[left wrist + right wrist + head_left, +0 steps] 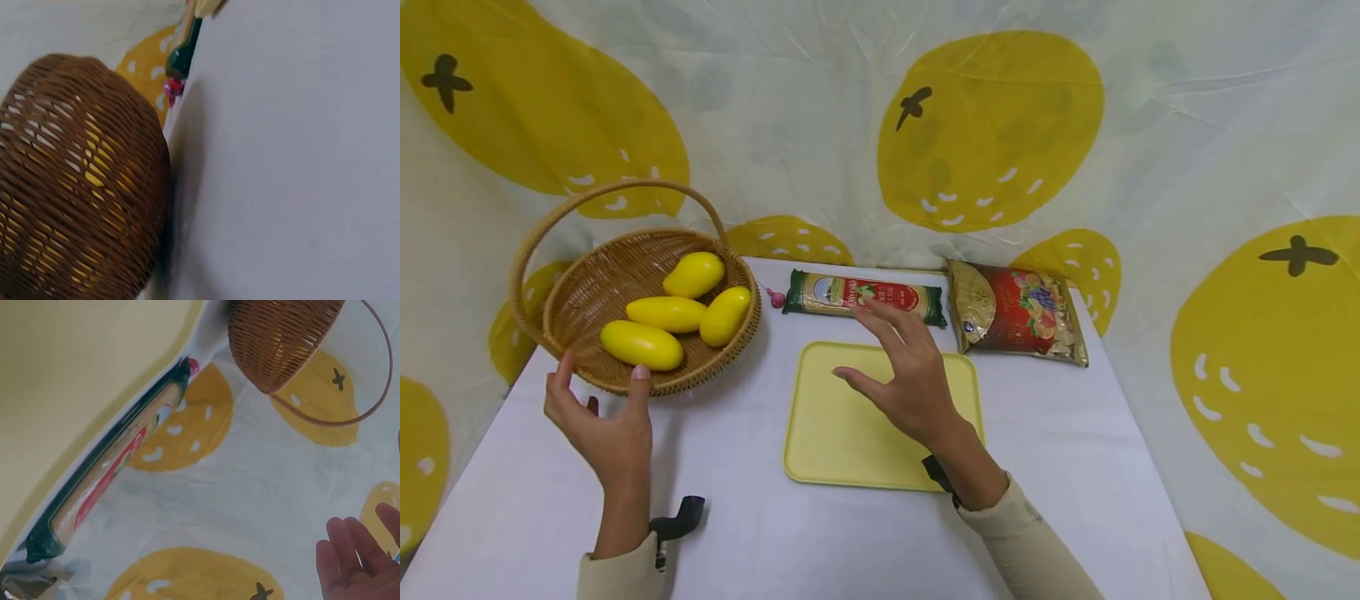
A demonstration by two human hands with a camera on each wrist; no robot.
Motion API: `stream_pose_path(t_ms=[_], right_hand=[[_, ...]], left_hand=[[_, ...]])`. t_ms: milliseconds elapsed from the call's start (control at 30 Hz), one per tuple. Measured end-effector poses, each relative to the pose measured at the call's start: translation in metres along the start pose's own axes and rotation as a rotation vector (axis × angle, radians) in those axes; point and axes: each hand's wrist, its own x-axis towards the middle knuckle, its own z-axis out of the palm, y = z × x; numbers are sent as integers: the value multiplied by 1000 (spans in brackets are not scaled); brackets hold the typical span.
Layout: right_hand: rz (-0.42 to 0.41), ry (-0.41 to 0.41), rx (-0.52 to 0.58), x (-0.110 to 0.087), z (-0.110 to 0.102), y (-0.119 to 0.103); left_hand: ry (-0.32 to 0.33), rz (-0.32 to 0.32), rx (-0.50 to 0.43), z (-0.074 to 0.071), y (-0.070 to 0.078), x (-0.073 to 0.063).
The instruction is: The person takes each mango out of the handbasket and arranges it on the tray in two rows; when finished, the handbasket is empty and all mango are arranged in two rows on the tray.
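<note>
A wicker basket (617, 250) with a tall arched handle stands at the left and holds several smooth yellow fruits (666, 314) shaped like mangoes. At its front rim is my left hand (606, 429), thumb and fingers spread apart, the thumb tip overlapping the rim in the head view. The left wrist view shows the woven side of the basket (81, 181) close up. My right hand (910, 379) is over a pale yellow tray (842, 433) with its fingers extended and nothing in them. In the right wrist view, the right hand's fingers (356, 556) appear at the lower right.
Behind the tray lies a long pasta packet (865, 297) with green ends. To its right is a red and gold bag (1018, 312) with fruit pictures. A small pink item (776, 297) sits between basket and packet. A fruit-patterned curtain (820, 125) hangs behind the white-covered table (737, 517).
</note>
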Motion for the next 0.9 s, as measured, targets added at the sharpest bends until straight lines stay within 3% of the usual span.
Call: stream_pose_path(t_ms=[167, 267, 433, 900], right_hand=[[-32, -14, 17, 8, 10, -6], [-46, -18, 28, 13, 16, -8], [-61, -40, 59, 22, 30, -10], [-35, -228, 198, 53, 84, -16]], left_hand=[[-108, -34, -82, -4, -17, 9], [-153, -60, -154, -3, -16, 11], [-173, -81, -141, 1, -15, 9], [-230, 73, -114, -4, -25, 0]])
